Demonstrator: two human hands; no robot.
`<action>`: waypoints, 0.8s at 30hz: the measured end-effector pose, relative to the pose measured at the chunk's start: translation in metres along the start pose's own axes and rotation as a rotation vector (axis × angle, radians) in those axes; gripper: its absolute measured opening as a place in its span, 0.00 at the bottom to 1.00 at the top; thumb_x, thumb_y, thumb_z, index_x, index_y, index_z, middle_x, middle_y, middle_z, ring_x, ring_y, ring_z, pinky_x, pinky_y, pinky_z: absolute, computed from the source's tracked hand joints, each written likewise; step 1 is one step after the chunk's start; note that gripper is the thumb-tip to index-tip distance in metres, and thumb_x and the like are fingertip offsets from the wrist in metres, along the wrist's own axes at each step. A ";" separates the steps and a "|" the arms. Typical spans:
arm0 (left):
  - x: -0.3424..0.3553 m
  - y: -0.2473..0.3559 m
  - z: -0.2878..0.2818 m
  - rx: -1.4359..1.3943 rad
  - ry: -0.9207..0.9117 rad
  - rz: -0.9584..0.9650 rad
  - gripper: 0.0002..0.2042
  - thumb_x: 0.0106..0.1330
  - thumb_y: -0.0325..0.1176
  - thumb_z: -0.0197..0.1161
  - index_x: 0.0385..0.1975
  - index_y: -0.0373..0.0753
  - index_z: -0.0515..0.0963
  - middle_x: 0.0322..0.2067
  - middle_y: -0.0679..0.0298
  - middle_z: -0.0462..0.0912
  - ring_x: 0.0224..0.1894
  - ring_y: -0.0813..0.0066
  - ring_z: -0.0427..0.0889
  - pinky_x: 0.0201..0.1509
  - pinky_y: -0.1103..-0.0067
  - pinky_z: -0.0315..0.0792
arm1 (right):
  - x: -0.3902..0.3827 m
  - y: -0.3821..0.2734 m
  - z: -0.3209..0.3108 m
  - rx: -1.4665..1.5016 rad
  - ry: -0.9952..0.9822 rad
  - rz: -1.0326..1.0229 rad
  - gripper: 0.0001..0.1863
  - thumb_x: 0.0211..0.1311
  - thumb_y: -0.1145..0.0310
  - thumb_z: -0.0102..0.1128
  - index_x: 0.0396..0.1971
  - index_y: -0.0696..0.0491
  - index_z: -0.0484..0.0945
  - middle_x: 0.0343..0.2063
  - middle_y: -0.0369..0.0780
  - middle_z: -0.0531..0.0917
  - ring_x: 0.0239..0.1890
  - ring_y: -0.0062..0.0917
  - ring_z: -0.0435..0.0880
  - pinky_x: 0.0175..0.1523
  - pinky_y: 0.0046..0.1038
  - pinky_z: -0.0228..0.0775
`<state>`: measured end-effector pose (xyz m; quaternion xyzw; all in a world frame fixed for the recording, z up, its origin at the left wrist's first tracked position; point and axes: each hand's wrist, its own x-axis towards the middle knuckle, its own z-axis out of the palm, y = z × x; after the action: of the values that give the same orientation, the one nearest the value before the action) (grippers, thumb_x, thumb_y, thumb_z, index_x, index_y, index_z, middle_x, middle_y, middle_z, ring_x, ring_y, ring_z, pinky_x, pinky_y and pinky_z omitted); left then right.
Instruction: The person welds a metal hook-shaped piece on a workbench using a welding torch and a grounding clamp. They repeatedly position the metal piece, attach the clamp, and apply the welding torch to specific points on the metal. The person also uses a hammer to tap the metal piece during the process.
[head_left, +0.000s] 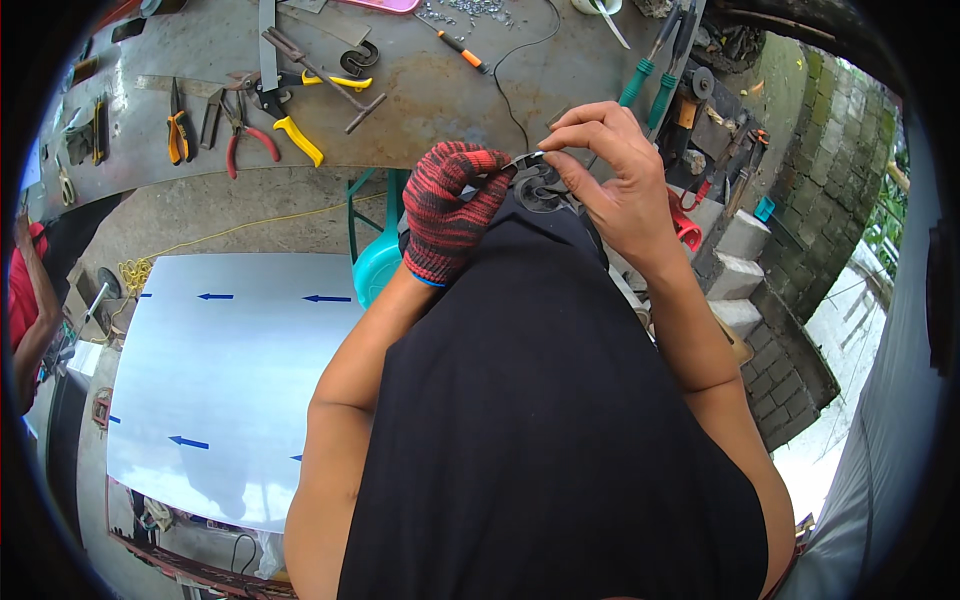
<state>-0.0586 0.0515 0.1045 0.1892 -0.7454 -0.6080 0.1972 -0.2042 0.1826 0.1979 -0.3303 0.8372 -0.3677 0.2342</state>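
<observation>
The left hand [452,215], in a red-and-black knit glove, and the bare right hand [622,185] are working close together, fingertips nearly meeting, both closed in a pinch on a small strip [527,158] that is spanning the narrow gap between them. The strip is sitting off the near edge of the metal surface [430,120], in front of the wearer's dark clothing [560,380]; its ends are disappearing under the fingers, so its full shape cannot be told. Just below it, a dark rounded part [540,193] is showing only partly and is hard to make out. To the right, green-handled tools [637,82] are standing near the right hand and limiting sideways room; to the left, more room is opening along the edge before the yellow-handled snips [298,140] and red-handled pliers [234,145]. Ahead, a black cable [507,92] is running toward the hands, and an orange-handled screwdriver [463,53] is lying farther in. A pink tray [385,4] is being cut off by the upper border. Below the edge, the left forearm is partly covering a turquoise stool [378,265] and a pale sheet with blue arrows [235,370]. At far left, another person's arm [38,310] is showing, the rest cropped.
</observation>
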 end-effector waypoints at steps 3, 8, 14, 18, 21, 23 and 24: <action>0.001 0.001 0.000 -0.033 0.001 -0.029 0.12 0.55 0.20 0.76 0.37 0.41 0.84 0.32 0.62 0.85 0.31 0.69 0.85 0.35 0.76 0.78 | 0.002 -0.001 0.000 0.008 -0.003 0.001 0.07 0.57 0.75 0.72 0.36 0.52 0.86 0.40 0.37 0.83 0.45 0.31 0.79 0.50 0.32 0.72; 0.002 0.000 0.001 -0.053 0.011 -0.033 0.12 0.55 0.19 0.76 0.37 0.40 0.84 0.34 0.61 0.86 0.32 0.70 0.86 0.35 0.77 0.78 | 0.004 0.000 -0.001 0.007 -0.011 -0.006 0.08 0.58 0.75 0.72 0.38 0.52 0.86 0.40 0.37 0.83 0.45 0.32 0.79 0.50 0.32 0.72; 0.000 -0.010 0.002 -0.076 0.058 -0.071 0.11 0.56 0.20 0.76 0.37 0.40 0.84 0.35 0.60 0.87 0.36 0.70 0.86 0.40 0.76 0.79 | 0.001 0.005 -0.008 0.034 0.025 0.042 0.10 0.60 0.73 0.71 0.42 0.54 0.86 0.41 0.39 0.84 0.45 0.31 0.80 0.51 0.30 0.72; -0.001 -0.016 0.003 -0.100 0.077 -0.122 0.10 0.57 0.21 0.76 0.37 0.39 0.84 0.36 0.61 0.87 0.37 0.68 0.87 0.44 0.75 0.79 | -0.005 0.008 -0.013 0.045 0.049 0.113 0.12 0.62 0.74 0.68 0.46 0.54 0.84 0.42 0.40 0.84 0.45 0.29 0.81 0.49 0.30 0.71; -0.001 -0.019 0.003 -0.086 0.081 -0.146 0.09 0.58 0.21 0.76 0.36 0.39 0.84 0.36 0.60 0.87 0.39 0.67 0.86 0.45 0.75 0.79 | -0.010 0.012 -0.014 0.046 0.056 0.135 0.13 0.62 0.75 0.67 0.47 0.55 0.83 0.42 0.40 0.84 0.45 0.29 0.81 0.48 0.29 0.71; -0.002 -0.019 0.002 -0.086 0.086 -0.153 0.09 0.58 0.21 0.76 0.36 0.39 0.84 0.36 0.60 0.87 0.39 0.67 0.86 0.45 0.74 0.78 | -0.012 0.014 -0.014 0.045 0.057 0.145 0.13 0.63 0.75 0.66 0.48 0.55 0.83 0.42 0.40 0.84 0.45 0.28 0.81 0.48 0.28 0.71; -0.002 -0.019 0.002 -0.087 0.088 -0.156 0.09 0.58 0.21 0.75 0.37 0.39 0.84 0.36 0.60 0.87 0.40 0.67 0.86 0.45 0.74 0.78 | -0.013 0.014 -0.014 0.043 0.058 0.148 0.13 0.63 0.75 0.66 0.48 0.55 0.83 0.42 0.40 0.84 0.45 0.28 0.81 0.48 0.28 0.71</action>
<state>-0.0576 0.0507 0.0854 0.2646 -0.6920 -0.6444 0.1895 -0.2093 0.2058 0.1974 -0.2515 0.8576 -0.3770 0.2433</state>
